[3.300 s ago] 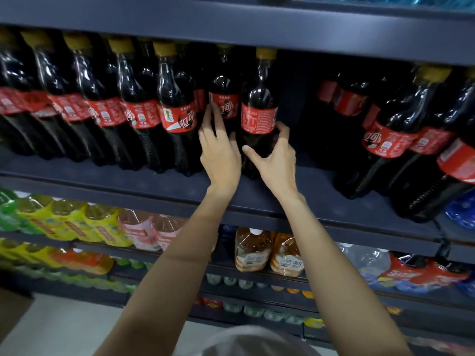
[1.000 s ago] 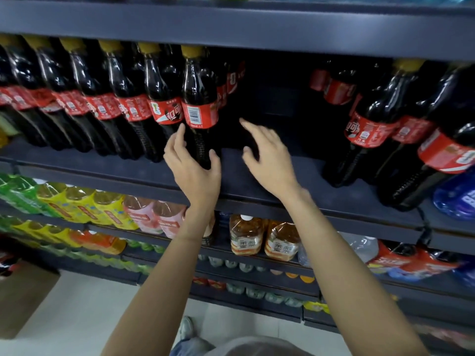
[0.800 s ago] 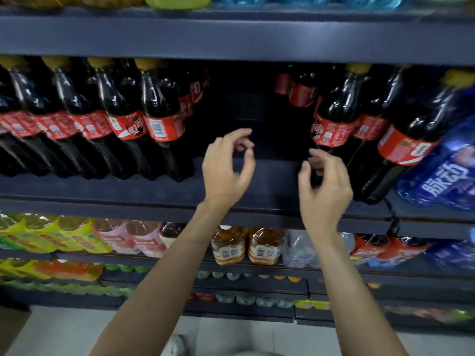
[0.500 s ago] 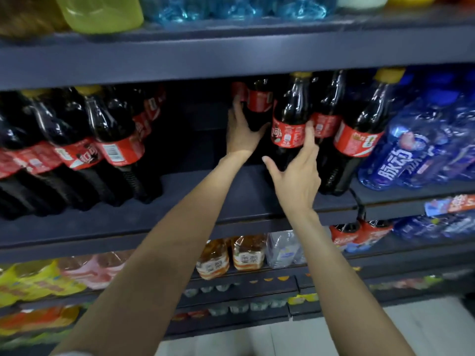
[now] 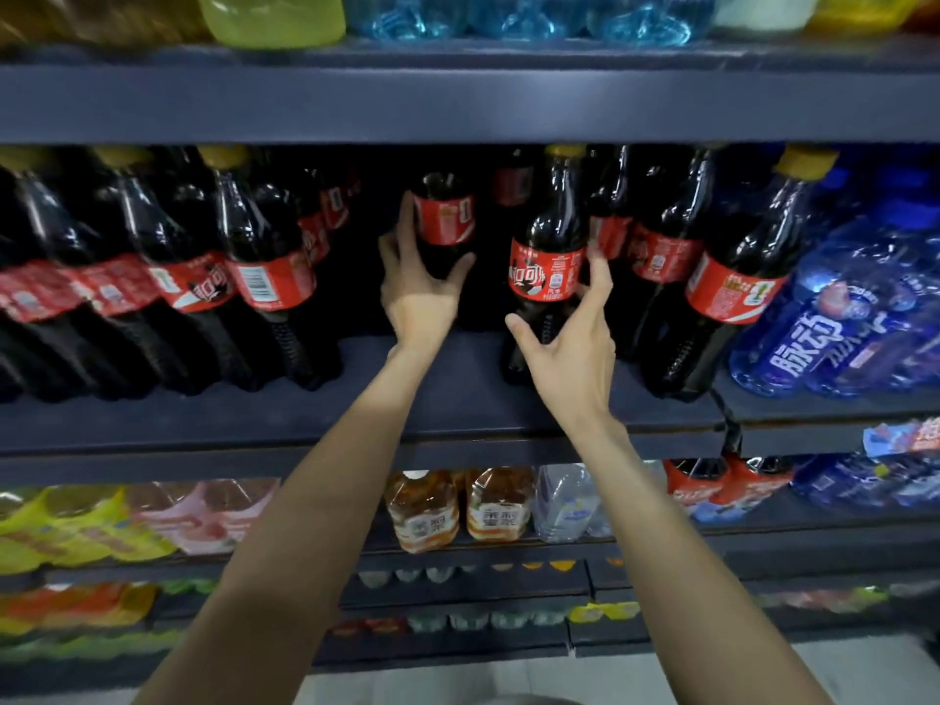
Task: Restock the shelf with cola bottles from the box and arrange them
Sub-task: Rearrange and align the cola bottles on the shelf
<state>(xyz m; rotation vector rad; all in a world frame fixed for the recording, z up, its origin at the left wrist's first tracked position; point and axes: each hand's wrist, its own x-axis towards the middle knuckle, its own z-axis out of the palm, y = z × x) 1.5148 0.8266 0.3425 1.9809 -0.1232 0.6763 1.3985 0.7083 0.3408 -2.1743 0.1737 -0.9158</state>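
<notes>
Reaching into the gap on the cola shelf (image 5: 458, 399), you're working 2 bottles at once. Your left hand (image 5: 419, 292) is wrapping around the lower body of a cola bottle (image 5: 443, 221) that's sitting further back, fingers on its left side and thumb curling under the right, probably so you can drag it forward to the front row. Your right hand (image 5: 569, 343) is cupping the front bottle (image 5: 547, 262), thumb spread out to the left and fingers reaching round its right side by the label, likely steadying it or nudging it left to close the gap. Cola bottles are lining both sides; blue bottles (image 5: 834, 343) are sitting to the right. No box is showing.
</notes>
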